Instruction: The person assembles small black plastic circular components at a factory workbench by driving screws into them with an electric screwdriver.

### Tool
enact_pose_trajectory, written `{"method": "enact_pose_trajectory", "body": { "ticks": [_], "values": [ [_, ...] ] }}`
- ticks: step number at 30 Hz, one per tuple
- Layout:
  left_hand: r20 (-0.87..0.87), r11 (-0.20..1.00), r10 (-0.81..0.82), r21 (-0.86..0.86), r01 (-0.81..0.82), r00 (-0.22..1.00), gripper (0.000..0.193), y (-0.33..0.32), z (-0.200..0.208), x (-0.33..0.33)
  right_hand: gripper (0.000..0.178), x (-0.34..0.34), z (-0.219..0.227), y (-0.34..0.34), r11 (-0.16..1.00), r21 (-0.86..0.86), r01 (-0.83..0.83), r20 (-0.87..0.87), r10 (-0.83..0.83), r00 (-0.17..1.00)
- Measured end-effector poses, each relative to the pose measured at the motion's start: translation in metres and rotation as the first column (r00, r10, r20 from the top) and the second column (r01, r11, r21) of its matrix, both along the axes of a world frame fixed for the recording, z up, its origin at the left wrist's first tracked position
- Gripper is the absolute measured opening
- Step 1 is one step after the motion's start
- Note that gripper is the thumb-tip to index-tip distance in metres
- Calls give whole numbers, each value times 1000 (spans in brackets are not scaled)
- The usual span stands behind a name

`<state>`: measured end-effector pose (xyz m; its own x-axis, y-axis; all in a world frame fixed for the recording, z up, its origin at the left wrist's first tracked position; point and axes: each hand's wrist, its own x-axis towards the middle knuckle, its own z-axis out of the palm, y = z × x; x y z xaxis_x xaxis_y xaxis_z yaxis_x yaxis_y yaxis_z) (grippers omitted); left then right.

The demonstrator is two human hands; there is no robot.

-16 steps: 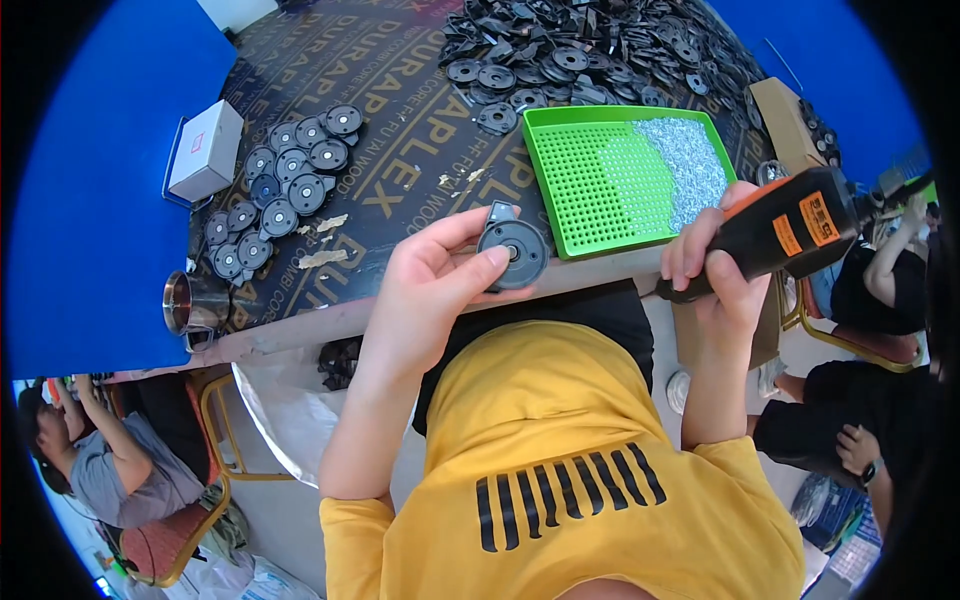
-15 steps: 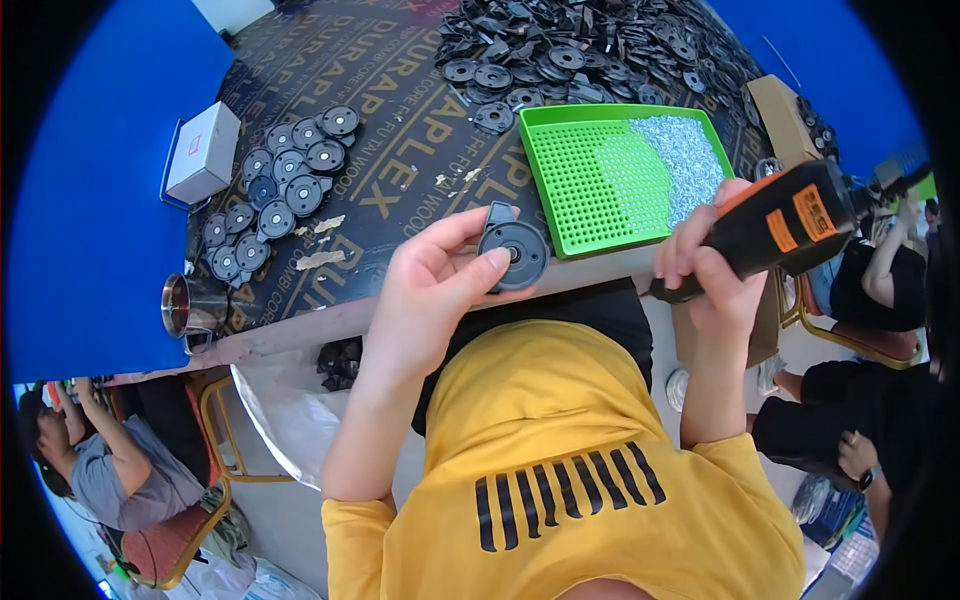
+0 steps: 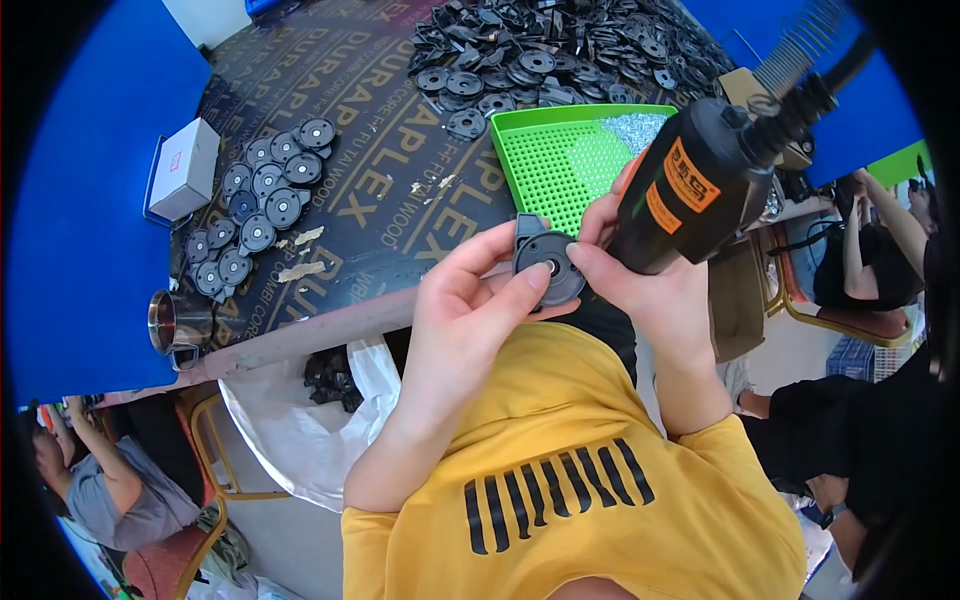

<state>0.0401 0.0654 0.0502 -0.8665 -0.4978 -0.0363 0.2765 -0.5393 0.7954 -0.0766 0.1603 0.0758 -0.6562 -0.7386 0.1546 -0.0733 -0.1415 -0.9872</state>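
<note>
Head view showed that I had swung the driver (image 3: 700,185), gripped in my right hand (image 3: 650,285), from out at the side in against the disc (image 3: 548,268) pinched in my left hand (image 3: 470,300) above my lap, ready for fastening.

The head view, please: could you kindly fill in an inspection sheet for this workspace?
Surface: dark printed board table with blue cloth at the sides.
Job's things: round dark disc part; black and orange power screwdriver.
Clutter: heap of dark parts at the far edge; neat group of discs; green tray with small screws; white box; metal cup.
Hands: left hand pinches the disc; right hand has its grip on the screwdriver and touches the disc.
Cables: coiled cord at the screwdriver's top.
Surroundings: other people seated at lower left and at right; white bag under the table.
</note>
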Motion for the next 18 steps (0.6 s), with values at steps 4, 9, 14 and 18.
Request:
{"method": "enact_pose_trajectory", "body": {
  "ticks": [4, 9, 14, 18],
  "values": [
    [-31, 977, -74, 199, 79, 997, 31, -2, 1, 1, 27, -9, -1, -2, 997, -63, -41, -67, 36, 997],
    [-70, 959, -87, 265, 102, 994, 32, -3, 0, 1, 39, -11, 6, -6, 998, 10, -57, -74, 58, 996],
    [-6, 977, -56, 204, 56, 998, 30, -2, 6, 0, 41, -11, 1, -10, 999, -1, -45, -176, 44, 983],
    [91, 997, -30, 74, 23, 995, 25, -6, 2, -4, 41, -8, -6, -13, 995, -67, -77, -132, 68, 989]
  ]
}}
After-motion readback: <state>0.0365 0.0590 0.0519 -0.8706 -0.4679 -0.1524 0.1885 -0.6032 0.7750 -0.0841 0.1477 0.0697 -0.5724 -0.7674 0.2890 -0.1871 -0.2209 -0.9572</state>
